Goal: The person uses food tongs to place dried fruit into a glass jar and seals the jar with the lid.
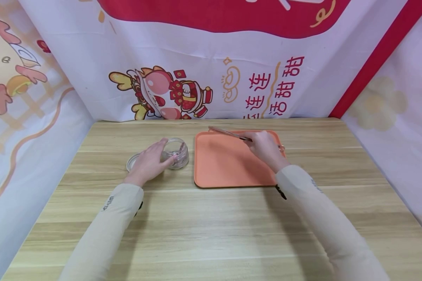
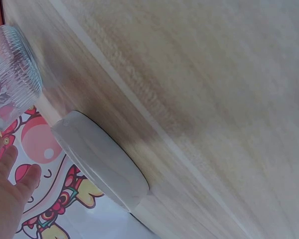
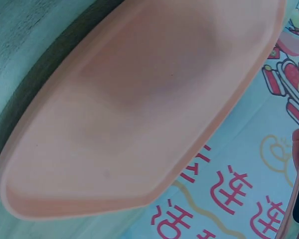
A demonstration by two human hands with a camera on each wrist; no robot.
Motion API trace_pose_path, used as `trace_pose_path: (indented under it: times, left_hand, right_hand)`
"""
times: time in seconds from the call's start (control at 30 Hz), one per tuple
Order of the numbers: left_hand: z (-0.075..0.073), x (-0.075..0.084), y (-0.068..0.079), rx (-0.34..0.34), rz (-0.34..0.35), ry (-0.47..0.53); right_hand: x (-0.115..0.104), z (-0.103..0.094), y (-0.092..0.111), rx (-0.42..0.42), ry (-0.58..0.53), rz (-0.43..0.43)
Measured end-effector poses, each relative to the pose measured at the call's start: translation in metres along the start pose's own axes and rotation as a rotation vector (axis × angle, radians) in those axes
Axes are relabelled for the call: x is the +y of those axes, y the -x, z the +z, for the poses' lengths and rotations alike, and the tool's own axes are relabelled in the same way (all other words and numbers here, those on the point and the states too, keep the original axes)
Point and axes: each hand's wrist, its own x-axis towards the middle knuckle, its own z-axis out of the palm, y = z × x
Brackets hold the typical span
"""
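My left hand (image 1: 149, 160) holds a clear glass jar (image 1: 181, 158), its thumb across the near side and its fingers at the far rim. Small pinkish pieces lie inside the open jar; ribbed glass shows in the left wrist view. Just left of that hand, partly hidden by it, a round lid (image 1: 130, 162) lies on the table. My right hand (image 1: 265, 148) grips copper-coloured tongs (image 1: 226, 133) with a black grip section. Their tips point left over the far edge of an orange tray (image 1: 214, 171).
The wooden table (image 1: 204, 230) carries the tray right of the jar. A printed cloth (image 1: 204, 50) hangs along the table's far edge, with more cloth on both sides. Inside the tray, only shadows show on its bottom in the right wrist view.
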Motion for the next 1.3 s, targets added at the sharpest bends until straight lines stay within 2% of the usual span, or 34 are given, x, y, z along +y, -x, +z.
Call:
trace_pose_path:
  times: [0.53, 0.87, 1.07, 1.3]
  left_hand:
    - [0.0, 0.0, 0.0, 0.005, 0.007, -0.003]
    - [0.0, 0.001, 0.001, 0.004, 0.008, -0.005]
    - [-0.001, 0.001, 0.001, 0.001, 0.012, -0.011]
    - [0.0, 0.0, 0.001, -0.004, 0.009, -0.015]
  right_hand:
    - [-0.018, -0.014, 0.006, 0.128, -0.028, -0.156]
    - [-0.036, -0.012, 0.005, 0.08, -0.058, -0.222]
    - [-0.047, -0.006, 0.003, 0.034, -0.016, -0.256]
    - [-0.055, 0.004, 0.002, 0.043, 0.016, -0.35]
